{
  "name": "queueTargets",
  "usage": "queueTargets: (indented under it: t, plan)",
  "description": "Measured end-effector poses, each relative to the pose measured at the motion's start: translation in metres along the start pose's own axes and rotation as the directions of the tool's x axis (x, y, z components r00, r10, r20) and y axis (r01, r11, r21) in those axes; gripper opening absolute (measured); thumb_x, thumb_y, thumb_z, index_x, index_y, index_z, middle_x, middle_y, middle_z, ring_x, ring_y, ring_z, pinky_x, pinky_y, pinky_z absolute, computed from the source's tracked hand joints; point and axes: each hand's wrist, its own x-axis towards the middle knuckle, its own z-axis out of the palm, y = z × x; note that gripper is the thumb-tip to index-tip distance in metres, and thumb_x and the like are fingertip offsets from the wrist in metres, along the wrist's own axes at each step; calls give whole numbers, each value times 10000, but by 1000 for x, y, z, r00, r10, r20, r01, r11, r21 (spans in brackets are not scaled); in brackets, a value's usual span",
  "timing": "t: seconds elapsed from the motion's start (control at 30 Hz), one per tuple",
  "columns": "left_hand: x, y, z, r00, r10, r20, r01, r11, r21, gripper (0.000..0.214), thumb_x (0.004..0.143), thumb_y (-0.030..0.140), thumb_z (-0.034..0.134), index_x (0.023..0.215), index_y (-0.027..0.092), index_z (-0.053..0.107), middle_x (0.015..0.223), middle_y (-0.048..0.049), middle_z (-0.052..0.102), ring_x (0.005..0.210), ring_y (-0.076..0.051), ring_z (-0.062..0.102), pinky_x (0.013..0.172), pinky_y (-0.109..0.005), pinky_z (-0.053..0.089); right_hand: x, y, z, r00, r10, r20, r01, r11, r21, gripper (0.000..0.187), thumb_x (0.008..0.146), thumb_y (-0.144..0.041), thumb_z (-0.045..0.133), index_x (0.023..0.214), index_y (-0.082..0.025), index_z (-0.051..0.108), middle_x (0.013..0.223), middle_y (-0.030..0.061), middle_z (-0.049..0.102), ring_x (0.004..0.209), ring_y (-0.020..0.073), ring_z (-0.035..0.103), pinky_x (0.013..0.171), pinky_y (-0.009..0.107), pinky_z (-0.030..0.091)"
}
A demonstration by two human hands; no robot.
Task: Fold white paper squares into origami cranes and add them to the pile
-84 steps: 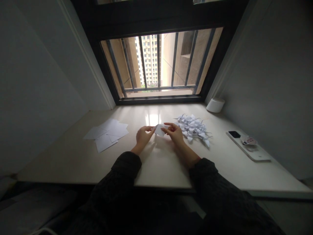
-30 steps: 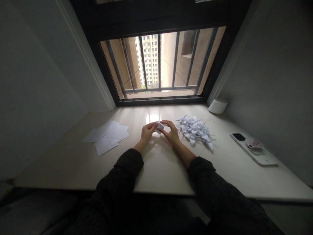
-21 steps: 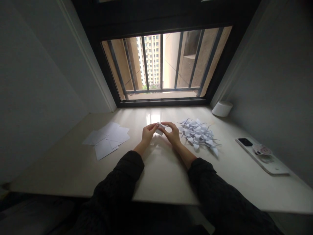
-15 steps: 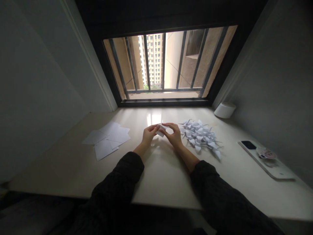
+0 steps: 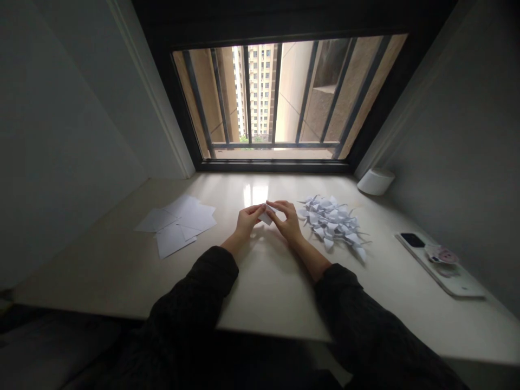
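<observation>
A small folded piece of white paper (image 5: 266, 218) is held between my two hands, just above the middle of the sill. My left hand (image 5: 247, 221) pinches its left side, thumb on top. From the right, my right hand (image 5: 287, 219) grips it between thumb and fingers. Parts of the paper are hidden behind the fingers. To the right of my right hand lies a pile of folded white paper cranes (image 5: 331, 219). Several flat white paper sheets (image 5: 179, 222) overlap one another on the left.
A phone (image 5: 441, 265) with a round pink grip lies at the right. A white cylindrical object (image 5: 376, 181) stands in the back right corner. The pale sill (image 5: 268, 292) ends in a front edge near me, and a barred window (image 5: 276, 97) is behind.
The folded paper has turned slightly between my fingers, and both hands keep hold of it. The whole view has shifted a little; the sheets, the pile and the phone lie as before.
</observation>
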Motion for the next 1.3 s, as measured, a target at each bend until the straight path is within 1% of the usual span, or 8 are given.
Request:
queueTargets:
  t: [0.13, 0.3, 0.47, 0.67, 0.93, 1.07, 1.17, 1.3]
  plan:
    - [0, 0, 0, 1000, 8, -9, -8, 1000, -4, 418, 616, 435, 782, 920, 152, 735, 879, -95, 715, 760, -185, 650, 711, -310, 498, -1, 4, 2, 1000, 7, 17, -7, 1000, -10, 301, 813, -435, 626, 1096, -345, 675, 990, 39, 642, 968, 240, 555, 907, 438, 420]
    - [0, 1, 0, 1000, 9, -6, -9, 1000, 30, 451, 632, 457, 766, 968, 158, 732, 860, -85, 715, 696, -160, 628, 624, -270, 480, -2, 5, 5, 1000, 8, 18, -8, 1000, 15, 247, 805, -431, 639, 1023, -332, 701, 998, 41, 642, 993, 237, 558, 919, 434, 422]
    - [-1, 2, 0, 1000, 16, -13, -16, 1000, 12, 437, 637, 447, 767, 961, 156, 732, 894, -87, 712, 724, -155, 630, 648, -263, 481, -1, 4, 5, 999, -19, 28, 17, 999, 48, 283, 781, -422, 670, 1049, -333, 689, 1074, 42, 640, 1053, 241, 555, 952, 444, 417]
    - [-2, 3, -2, 1000, -5, -25, 6, 1000, 28, 425, 615, 461, 776, 926, 173, 745, 912, -93, 712, 752, -176, 633, 650, -271, 471, 0, 1, 3, 994, -44, 102, 28, 987, 155, 361, 748, -419, 706, 1095, -325, 662, 1114, 40, 648, 1068, 233, 576, 951, 427, 442]
    - [3, -6, -6, 1000, 17, -18, -16, 997, 81, 443, 637, 463, 759, 967, 169, 737, 896, -82, 704, 758, -170, 622, 668, -275, 468, -1, 4, 6, 1000, 2, 22, -6, 987, 161, 260, 776, -413, 677, 1017, -318, 701, 993, 37, 655, 967, 217, 596, 893, 404, 475]
    - [4, -10, -5, 1000, 17, 23, -17, 999, 34, 428, 641, 428, 767, 993, 187, 731, 982, -90, 703, 862, -196, 627, 748, -298, 482, 0, 6, 7, 997, 65, -31, -59, 987, 148, 274, 789, -440, 652, 1023, -306, 706, 965, 43, 647, 946, 214, 592, 881, 399, 475]
    - [3, -9, -3, 999, -4, 43, 3, 1000, 28, 412, 648, 417, 766, 995, 198, 730, 1009, -95, 700, 918, -215, 629, 787, -317, 481, 0, 8, 6, 996, 81, -31, -75, 986, 149, 294, 791, -441, 647, 1048, -307, 696, 988, 44, 644, 967, 214, 585, 889, 402, 467]
    - [1, -6, -1, 1000, -19, 16, 19, 999, 29, 391, 637, 411, 776, 962, 196, 737, 964, -87, 710, 878, -211, 643, 789, -328, 480, 0, 8, 6, 998, 68, -4, -66, 983, 171, 300, 792, -412, 651, 1074, -316, 684, 1014, 44, 642, 994, 219, 581, 887, 409, 469]
